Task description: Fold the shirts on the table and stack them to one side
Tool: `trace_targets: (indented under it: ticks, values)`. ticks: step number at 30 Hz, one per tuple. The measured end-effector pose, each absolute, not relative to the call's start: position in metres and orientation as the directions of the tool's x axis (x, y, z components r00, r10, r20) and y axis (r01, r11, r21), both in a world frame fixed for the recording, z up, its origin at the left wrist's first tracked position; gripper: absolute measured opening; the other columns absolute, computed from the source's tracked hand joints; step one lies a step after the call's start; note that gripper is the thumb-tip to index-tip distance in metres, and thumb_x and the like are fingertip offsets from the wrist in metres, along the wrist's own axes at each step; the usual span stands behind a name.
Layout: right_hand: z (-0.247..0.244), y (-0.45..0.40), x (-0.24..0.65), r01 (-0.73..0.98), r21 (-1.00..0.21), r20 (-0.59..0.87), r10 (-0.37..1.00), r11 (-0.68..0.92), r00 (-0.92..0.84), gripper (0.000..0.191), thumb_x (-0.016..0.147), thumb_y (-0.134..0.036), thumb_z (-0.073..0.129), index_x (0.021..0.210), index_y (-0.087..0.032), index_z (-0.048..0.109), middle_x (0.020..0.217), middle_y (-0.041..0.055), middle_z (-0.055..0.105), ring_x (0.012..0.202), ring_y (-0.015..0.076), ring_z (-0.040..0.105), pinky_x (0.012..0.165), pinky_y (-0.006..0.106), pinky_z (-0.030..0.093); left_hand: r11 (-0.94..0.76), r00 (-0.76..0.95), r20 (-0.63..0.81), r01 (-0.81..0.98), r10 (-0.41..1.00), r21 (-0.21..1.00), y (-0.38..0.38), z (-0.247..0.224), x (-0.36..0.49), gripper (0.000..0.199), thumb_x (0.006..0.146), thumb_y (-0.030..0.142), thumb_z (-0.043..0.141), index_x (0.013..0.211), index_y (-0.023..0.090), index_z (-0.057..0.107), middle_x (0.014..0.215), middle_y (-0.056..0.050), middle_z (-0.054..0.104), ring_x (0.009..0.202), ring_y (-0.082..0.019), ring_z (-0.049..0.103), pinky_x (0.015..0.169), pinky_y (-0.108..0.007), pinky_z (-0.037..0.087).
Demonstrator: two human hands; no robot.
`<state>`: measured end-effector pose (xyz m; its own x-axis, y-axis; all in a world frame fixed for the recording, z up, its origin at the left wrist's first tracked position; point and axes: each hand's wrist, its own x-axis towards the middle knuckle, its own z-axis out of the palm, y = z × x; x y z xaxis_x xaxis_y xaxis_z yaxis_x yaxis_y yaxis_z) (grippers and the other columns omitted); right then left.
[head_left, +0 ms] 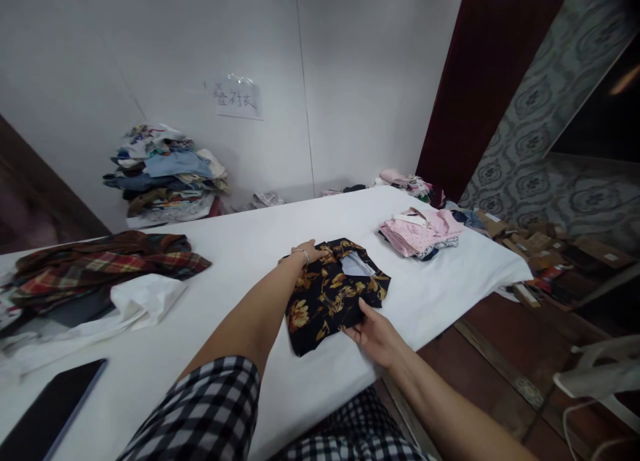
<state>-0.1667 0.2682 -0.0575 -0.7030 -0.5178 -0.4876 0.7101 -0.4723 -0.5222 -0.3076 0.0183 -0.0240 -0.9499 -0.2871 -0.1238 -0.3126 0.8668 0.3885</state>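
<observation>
A black shirt [327,298] with a yellow flower print lies folded into a compact shape on the white-covered table in front of me. Its collar opening faces right and shows a pale lining. My left hand [311,251], with a bracelet at the wrist, grips the shirt's far edge; some of its fingertips are hidden in the cloth. At the near right edge, my right hand [374,333] holds the shirt with the thumb on top and fingers at the underside.
Folded pink shirts [423,231] are stacked to the right on the table [240,248]. Plaid and white clothes [107,268] lie heaped at left, near a dark flat device [55,408]. A tall clothes pile [165,174] stands behind. Boxes [545,248] and a white chair [600,368] are at right.
</observation>
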Motion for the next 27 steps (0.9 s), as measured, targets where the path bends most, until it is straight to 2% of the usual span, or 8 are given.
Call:
trace_targets:
  ticks: [4, 9, 13, 15, 18, 21, 25, 27]
  values:
    - [-0.063, 0.253, -0.176, 0.709, -0.526, -0.497, -0.508, -0.469, -0.704, 0.026, 0.076, -0.026, 0.071, 0.098, -0.013, 0.066, 0.092, 0.0072, 0.074, 0.080, 0.0172, 0.069, 0.075, 0.029, 0.056, 0.766, -0.895, -0.320, -0.434, -0.310, 0.474, 0.015, -0.011, -0.314, 0.059, 0.053, 0.054, 0.076, 0.091, 0.010, 0.072, 0.104, -0.019, 0.071, 0.093, -0.034, 0.067, 0.079, -0.037, 0.051]
    - [-0.048, 0.251, -0.200, 0.601, -0.685, -0.438, -0.427, -0.412, -0.791, 0.015, 0.067, -0.018, 0.072, 0.081, -0.017, 0.067, 0.081, 0.0029, 0.074, 0.072, 0.0159, 0.067, 0.068, 0.026, 0.054, 0.594, -0.888, -0.364, -0.460, -0.282, 0.660, -0.010, 0.027, -0.294, 0.046, 0.062, 0.053, 0.071, 0.085, 0.014, 0.072, 0.094, -0.013, 0.074, 0.082, -0.027, 0.070, 0.066, -0.031, 0.054]
    - [0.000, 0.246, -0.249, 0.347, -0.853, -0.174, -0.413, -0.391, -0.894, 0.024, 0.062, -0.022, 0.073, 0.086, -0.018, 0.068, 0.088, 0.0031, 0.074, 0.082, 0.0187, 0.067, 0.080, 0.031, 0.051, 0.350, -0.965, -0.081, -0.167, -0.249, 0.922, -0.038, 0.082, -0.270, 0.046, 0.064, 0.045, 0.073, 0.096, 0.012, 0.071, 0.088, -0.013, 0.074, 0.084, -0.026, 0.068, 0.074, -0.036, 0.054]
    - [0.030, 0.241, -0.274, 0.161, -0.911, 0.003, -0.396, -0.380, -0.918, 0.031, 0.060, -0.024, 0.075, 0.089, -0.018, 0.069, 0.089, 0.0024, 0.074, 0.087, 0.0202, 0.066, 0.089, 0.035, 0.048, 0.273, -0.956, 0.101, 0.023, -0.275, 0.962, -0.049, 0.109, -0.252, 0.048, 0.063, 0.042, 0.075, 0.099, 0.011, 0.070, 0.086, -0.013, 0.074, 0.086, -0.025, 0.067, 0.081, -0.038, 0.052]
    - [0.061, 0.239, -0.297, -0.083, -0.941, 0.207, -0.366, -0.328, -0.907, 0.035, 0.057, -0.027, 0.075, 0.091, -0.019, 0.071, 0.087, 0.0003, 0.074, 0.090, 0.0213, 0.065, 0.095, 0.039, 0.044, 0.279, -0.929, 0.192, 0.102, -0.316, 0.955, -0.059, 0.130, -0.213, 0.049, 0.062, 0.041, 0.076, 0.101, 0.014, 0.069, 0.087, -0.009, 0.073, 0.090, -0.023, 0.065, 0.087, -0.039, 0.049]
    - [0.050, 0.245, -0.293, -0.169, -0.962, 0.251, -0.443, -0.216, -0.860, 0.032, 0.059, -0.030, 0.073, 0.089, -0.020, 0.072, 0.087, 0.0002, 0.074, 0.093, 0.0225, 0.064, 0.096, 0.041, 0.043, 0.349, -0.923, 0.201, 0.080, -0.327, 0.934, -0.059, 0.108, -0.159, 0.041, 0.058, 0.039, 0.077, 0.090, 0.016, 0.069, 0.083, -0.004, 0.072, 0.089, -0.022, 0.064, 0.087, -0.038, 0.049]
    - [-0.021, 0.268, -0.251, -0.165, -0.983, 0.076, -0.643, 0.080, -0.762, 0.028, 0.066, -0.035, 0.067, 0.087, -0.018, 0.074, 0.088, 0.0029, 0.073, 0.089, 0.0258, 0.064, 0.090, 0.044, 0.046, 0.552, -0.953, 0.095, -0.083, -0.286, 0.829, -0.039, 0.023, -0.076, 0.030, 0.062, 0.042, 0.072, 0.080, 0.018, 0.068, 0.083, -0.001, 0.071, 0.087, -0.022, 0.063, 0.087, -0.037, 0.049]
    - [-0.055, 0.283, -0.225, -0.301, -0.936, 0.074, -0.734, 0.182, -0.675, 0.026, 0.070, -0.034, 0.064, 0.089, -0.019, 0.074, 0.097, 0.0038, 0.073, 0.095, 0.0271, 0.063, 0.093, 0.045, 0.045, 0.614, -0.972, 0.050, -0.104, -0.229, 0.783, -0.024, -0.022, -0.041, 0.023, 0.065, 0.040, 0.068, 0.077, 0.020, 0.067, 0.085, -0.002, 0.071, 0.089, -0.023, 0.063, 0.086, -0.038, 0.050]
